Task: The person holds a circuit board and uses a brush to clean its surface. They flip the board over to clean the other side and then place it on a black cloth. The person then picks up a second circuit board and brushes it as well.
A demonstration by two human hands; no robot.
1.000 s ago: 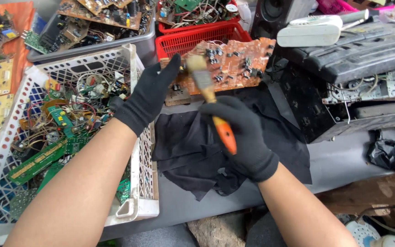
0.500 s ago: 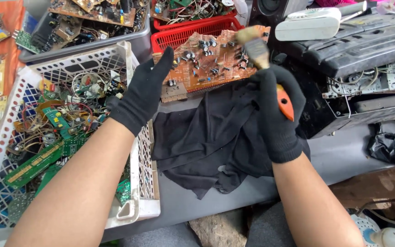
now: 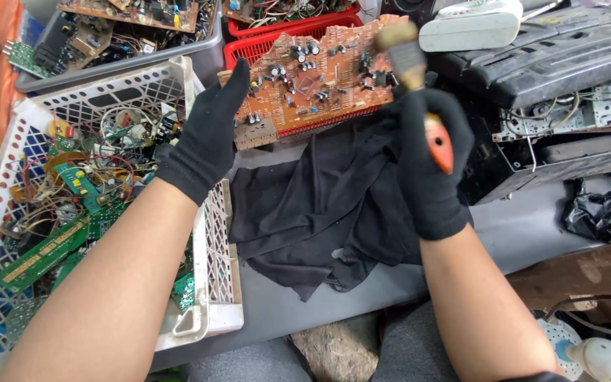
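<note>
Both my hands wear black gloves. My left hand (image 3: 210, 131) holds the left edge of an orange-brown circuit board (image 3: 309, 78) studded with small components, tilted up over the grey table. My right hand (image 3: 429, 159) grips a paintbrush (image 3: 419, 88) by its orange handle, bristles up against the board's right end. A crumpled black cloth (image 3: 319, 205) lies on the table under the board, between my forearms.
A white perforated basket (image 3: 206, 233) full of green boards and wires stands at the left. A red basket (image 3: 284, 28) and a grey tray (image 3: 114, 64) of boards sit behind. Black opened electronics casings (image 3: 553, 64) fill the right; a black bag (image 3: 602, 216) lies near them.
My right hand has carried the brush from the board's left part across to its right end. The board has tipped up more; my left hand stays on its left edge.
</note>
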